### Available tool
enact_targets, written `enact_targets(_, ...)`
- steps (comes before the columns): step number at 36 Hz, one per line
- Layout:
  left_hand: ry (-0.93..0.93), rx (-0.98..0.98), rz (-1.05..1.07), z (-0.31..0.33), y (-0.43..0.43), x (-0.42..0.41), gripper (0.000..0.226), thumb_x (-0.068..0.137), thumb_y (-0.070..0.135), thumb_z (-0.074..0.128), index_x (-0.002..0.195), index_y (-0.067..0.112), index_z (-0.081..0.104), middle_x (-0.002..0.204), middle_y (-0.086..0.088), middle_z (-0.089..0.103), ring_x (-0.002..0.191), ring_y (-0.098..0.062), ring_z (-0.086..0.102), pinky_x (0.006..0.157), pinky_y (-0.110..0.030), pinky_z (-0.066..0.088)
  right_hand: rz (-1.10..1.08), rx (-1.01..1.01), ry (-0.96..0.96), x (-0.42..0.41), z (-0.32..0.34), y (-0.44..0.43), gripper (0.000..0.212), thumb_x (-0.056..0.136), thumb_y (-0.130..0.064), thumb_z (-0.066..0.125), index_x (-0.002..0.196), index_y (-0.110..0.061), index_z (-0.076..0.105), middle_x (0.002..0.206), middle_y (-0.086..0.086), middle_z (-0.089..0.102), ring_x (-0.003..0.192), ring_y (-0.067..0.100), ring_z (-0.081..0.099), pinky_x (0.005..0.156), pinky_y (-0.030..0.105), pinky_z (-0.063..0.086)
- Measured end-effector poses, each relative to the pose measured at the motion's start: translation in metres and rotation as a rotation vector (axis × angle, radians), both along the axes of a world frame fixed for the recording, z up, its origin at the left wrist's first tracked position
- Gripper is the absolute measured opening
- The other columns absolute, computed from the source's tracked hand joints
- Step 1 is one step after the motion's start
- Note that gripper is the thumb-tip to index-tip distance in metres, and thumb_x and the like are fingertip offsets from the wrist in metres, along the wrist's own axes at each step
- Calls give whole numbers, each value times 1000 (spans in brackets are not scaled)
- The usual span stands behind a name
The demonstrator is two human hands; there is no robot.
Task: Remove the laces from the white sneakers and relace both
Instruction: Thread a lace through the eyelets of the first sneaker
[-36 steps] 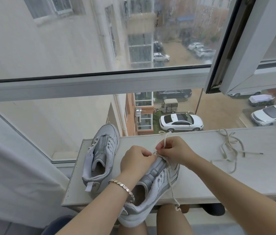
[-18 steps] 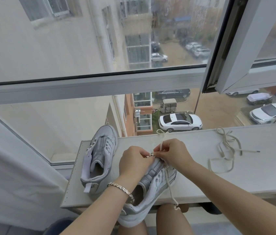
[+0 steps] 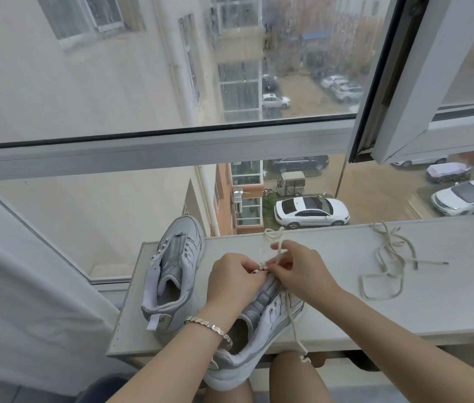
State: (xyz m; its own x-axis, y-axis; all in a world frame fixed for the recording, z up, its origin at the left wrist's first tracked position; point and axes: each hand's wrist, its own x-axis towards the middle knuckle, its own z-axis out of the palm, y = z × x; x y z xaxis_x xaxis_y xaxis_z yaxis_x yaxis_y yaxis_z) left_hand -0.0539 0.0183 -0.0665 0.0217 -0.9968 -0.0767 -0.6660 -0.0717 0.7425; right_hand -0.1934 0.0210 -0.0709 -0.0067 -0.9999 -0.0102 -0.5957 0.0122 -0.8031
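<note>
One lace (image 3: pixel 387 266) lies loose right of the near sneaker (image 3: pixel 262 318); both hands (left (image 3: pixel 235 283), right (image 3: pixel 300 271)) pinch its remaining lace (image 3: pixel 291 315), relacing unstarted.

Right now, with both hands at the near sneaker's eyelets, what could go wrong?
1. The near sneaker overhangs the shelf edge, heel out over the knees; a hard tug could tip it off.
2. Its lace dangles past the edge and might snag or pull unevenly.
3. The loose lace lies in loops and may knot before it goes into the far sneaker.
</note>
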Motion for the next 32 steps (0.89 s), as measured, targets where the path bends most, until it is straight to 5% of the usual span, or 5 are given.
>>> enact_targets(5, 33, 20, 0, 1, 1, 2, 7, 72, 21, 71, 67, 24, 69, 62, 17, 59, 66, -3, 57, 54, -10, 38, -128, -7, 135, -13, 14, -6, 43, 73, -31, 77, 101, -26, 45, 81, -9, 58, 72, 8, 54, 59, 22, 38)
enact_targets(12, 63, 42, 0, 3, 0, 4, 12, 71, 31, 76, 79, 22, 75, 68, 14, 62, 64, 2, 54, 48, -4, 32, 463, -22, 430, -1, 32, -16, 22, 90, -22, 60, 110, -24, 69, 102, -7, 51, 100, 10, 50, 81, 17, 34)
enact_targets(21, 47, 27, -1, 3, 3, 5, 15, 70, 34, 77, 74, 19, 76, 62, 15, 62, 62, -2, 55, 49, -7, 35, 671, -34, 746, 3, 43, -31, 20, 90, -16, 56, 104, -21, 69, 107, -2, 62, 98, 17, 56, 81, 27, 44)
enact_targets(28, 14, 13, -25, 3, 4, 3, 25, 71, 32, 74, 67, 8, 74, 73, -18, 68, 61, -17, 43, 55, -26, 37, 809, -67, 825, -2, 39, -31, 21, 95, -12, 45, 112, -17, 57, 106, 1, 53, 93, 21, 53, 70, 31, 39)
enact_targets(32, 51, 24, -32, 3, 5, 4, 17, 72, 29, 75, 69, 12, 74, 68, -6, 68, 61, -14, 50, 52, -15, 37, 759, 55, 682, -5, 36, -34, 17, 94, -12, 44, 103, -16, 57, 99, -4, 51, 88, 16, 47, 74, 28, 37)
